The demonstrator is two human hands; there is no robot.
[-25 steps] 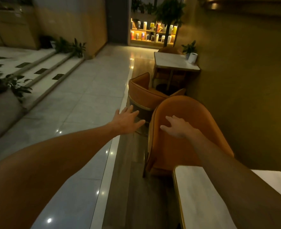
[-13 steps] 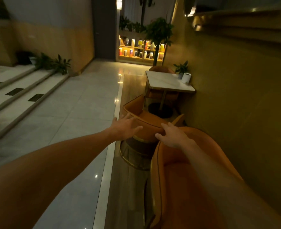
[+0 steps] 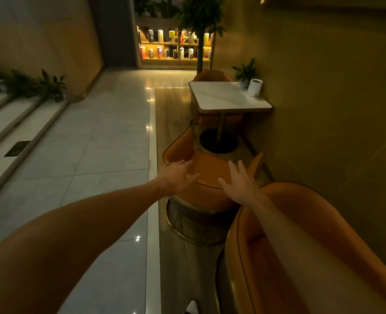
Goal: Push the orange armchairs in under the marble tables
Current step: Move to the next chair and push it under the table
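Observation:
An orange armchair (image 3: 212, 168) with a gold ring base stands pulled out in front of a white marble table (image 3: 223, 98), its seat facing the table. My left hand (image 3: 176, 176) is open, fingers spread, over the left part of the chair's backrest rim. My right hand (image 3: 239, 182) is open over the right part of the same rim. Whether either palm touches the rim I cannot tell. A second orange armchair (image 3: 300, 234) stands close under my right forearm, its back toward the first. A third orange armchair (image 3: 212, 74) sits behind the table.
A yellow wall (image 3: 323, 109) runs along the right, with the table against it. A white cylinder (image 3: 254, 87) and a potted plant (image 3: 245, 72) stand on the table. Glossy tiles (image 3: 97, 155) lie left; steps with plants (image 3: 35, 87) rise far left. A lit shelf (image 3: 174, 44) is ahead.
I have moved forward past the near armchair. Both hands have travelled from over that chair's back to over the backrest of the chair in front of the marble table.

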